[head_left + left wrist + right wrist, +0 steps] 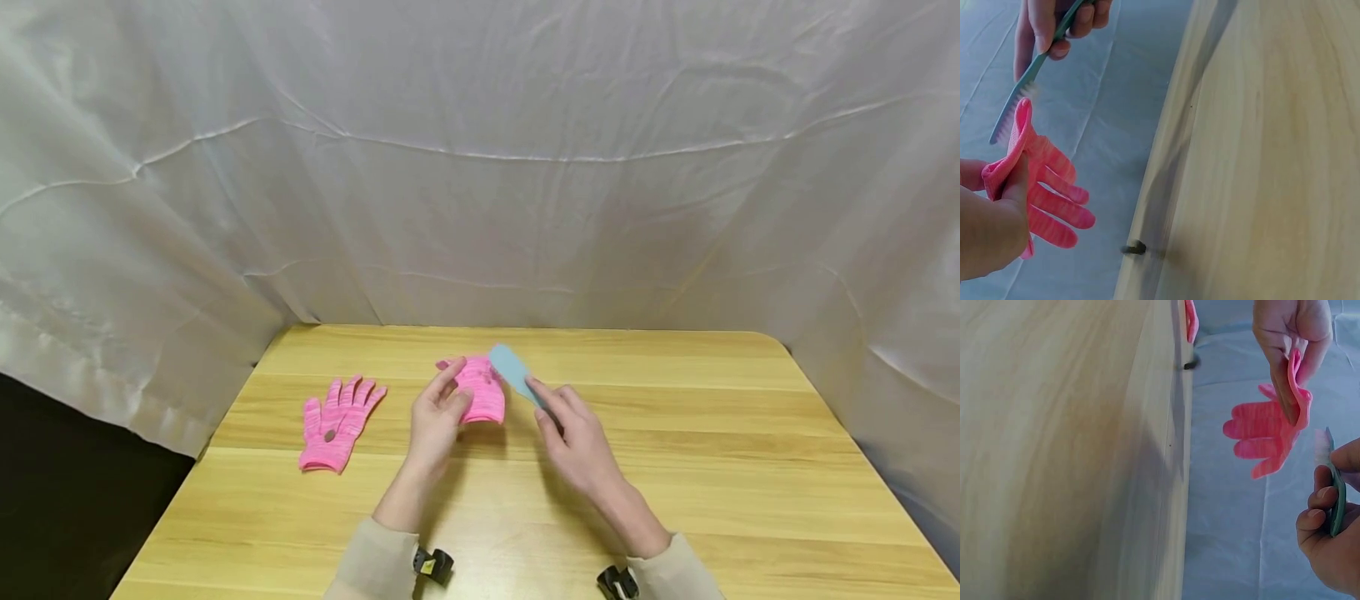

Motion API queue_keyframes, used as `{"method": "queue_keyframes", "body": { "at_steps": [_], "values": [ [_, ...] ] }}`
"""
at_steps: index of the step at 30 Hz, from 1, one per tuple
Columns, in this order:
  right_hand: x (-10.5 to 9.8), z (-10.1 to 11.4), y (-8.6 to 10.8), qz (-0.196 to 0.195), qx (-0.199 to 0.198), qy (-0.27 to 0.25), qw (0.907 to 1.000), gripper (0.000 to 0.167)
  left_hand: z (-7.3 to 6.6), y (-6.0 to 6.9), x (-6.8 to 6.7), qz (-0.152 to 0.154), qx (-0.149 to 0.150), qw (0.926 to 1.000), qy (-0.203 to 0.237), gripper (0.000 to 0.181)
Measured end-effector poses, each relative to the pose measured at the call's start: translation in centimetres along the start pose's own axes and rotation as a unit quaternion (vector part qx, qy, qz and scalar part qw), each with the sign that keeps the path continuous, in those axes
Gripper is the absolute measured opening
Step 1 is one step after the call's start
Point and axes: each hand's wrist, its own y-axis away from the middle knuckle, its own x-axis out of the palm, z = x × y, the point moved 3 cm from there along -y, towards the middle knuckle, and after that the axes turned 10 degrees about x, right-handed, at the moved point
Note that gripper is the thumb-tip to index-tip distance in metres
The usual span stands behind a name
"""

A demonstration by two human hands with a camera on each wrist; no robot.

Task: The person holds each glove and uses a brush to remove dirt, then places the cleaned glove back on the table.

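Note:
A pink knitted glove point(486, 402) hangs from my left hand point(433, 423), which grips it above the table. In the left wrist view some of my left fingers reach inside the cuff point(999, 172), and the glove's fingers dangle free. My right hand point(583, 446) holds a blue brush point(510, 367) by its handle. Pale bristles point(1007, 124) face the glove, close to its cuff edge; a small gap shows between the two in the right wrist view. Dark marks are visible on the held glove near the brush head.
To the left, a second pink glove point(347, 421) lies flat on the wooden table point(712, 467), with a dark brown spot point(330, 435) on it. Grey curtains point(480, 208) hang behind and at both sides of the table. Each sleeve cuff has a small black device beside it.

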Motion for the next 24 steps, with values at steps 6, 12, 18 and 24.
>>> {"method": "queue_keyframes", "body": {
  "at_steps": [6,12,18,24],
  "values": [
    [0.46,0.24,0.18,0.011,-0.005,0.000,0.9999,0.049,0.18,0.27,0.49,0.021,0.020,0.9996,-0.003,0.050],
    [0.72,0.34,0.34,0.028,-0.002,0.000,0.9996,0.049,0.24,0.25,0.68,0.021,0.016,0.9996,0.000,0.050],
    [0.87,0.13,0.41,0.033,0.006,0.006,0.9994,0.049,0.02,0.26,0.60,0.021,0.011,0.9997,0.002,0.050],
    [0.91,0.04,0.36,0.028,0.000,0.013,0.9995,0.048,-0.16,0.23,0.39,0.018,0.005,0.9998,0.003,0.050]
  ]
}}
